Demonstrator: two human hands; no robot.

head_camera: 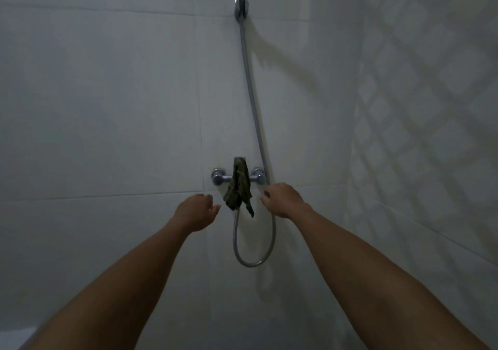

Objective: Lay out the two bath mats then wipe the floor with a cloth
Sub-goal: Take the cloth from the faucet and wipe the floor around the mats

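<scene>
A dark green cloth (238,186) hangs draped over the chrome shower mixer tap (218,176) on the white tiled wall. My left hand (196,211) is stretched out just left of the cloth's lower end, fingers loosely curled, holding nothing. My right hand (283,198) reaches in from the right of the cloth, fingers bent toward it, a small gap between them and the fabric. Neither hand touches the cloth. No bath mat is in view.
A metal shower hose (253,101) runs from a wall bracket (241,7) at the top down behind the tap and loops below it. White tiled walls meet in a corner; the right wall carries a diamond pattern (420,93).
</scene>
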